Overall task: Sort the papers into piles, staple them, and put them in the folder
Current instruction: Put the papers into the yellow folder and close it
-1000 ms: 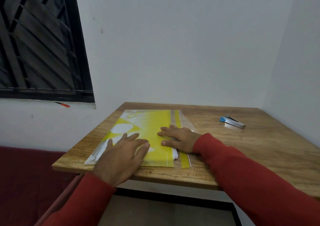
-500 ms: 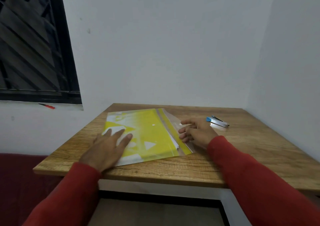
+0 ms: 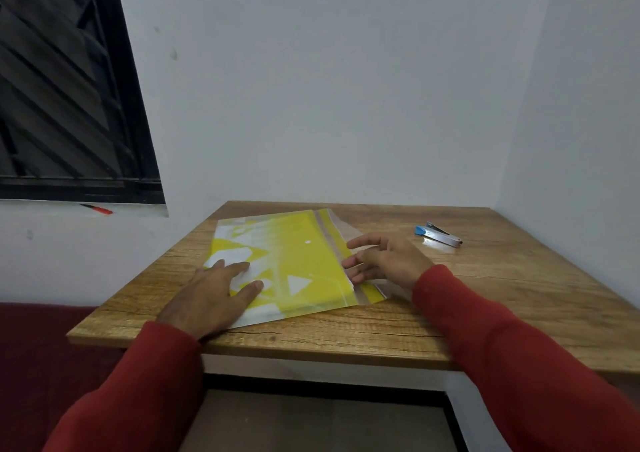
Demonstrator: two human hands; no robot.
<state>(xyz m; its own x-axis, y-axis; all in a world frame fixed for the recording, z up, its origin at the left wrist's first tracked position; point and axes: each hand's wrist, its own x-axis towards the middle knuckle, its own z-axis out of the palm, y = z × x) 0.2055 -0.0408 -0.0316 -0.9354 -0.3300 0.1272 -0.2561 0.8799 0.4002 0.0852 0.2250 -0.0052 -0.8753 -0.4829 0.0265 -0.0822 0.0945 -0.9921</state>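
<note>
Currently the yellow-and-white translucent plastic folder (image 3: 287, 264) lies flat on the wooden table (image 3: 485, 299), centre-left of the frame, its near edge close to the table's front edge. Left hand (image 3: 211, 299) rests palm-down on the folder's lower-left corner, fingers straight and spread, pinning it. Right hand (image 3: 384, 261) hovers at the folder's right side over the clear flap (image 3: 341, 224), fingers loosely extended and apart, gripping nothing; whether the lowest fingertips touch the flap cannot be told. A white paper edge peeks out at the folder's right opening.

Handling, as judged: thin plastic sleeve, light, flexible, likely slick on the wood, so it slides unless pinned. Best hold: flat pressure on a corner with one hand, pinch on the flap edge with the other.

Orientation: long axis runs from lower right towards upper left of the frame, slightly skewed to the table edge; opening and flap face right.

Blue-and-metal stapler (image 3: 438, 235) sits apart, upper right of the table.
</note>
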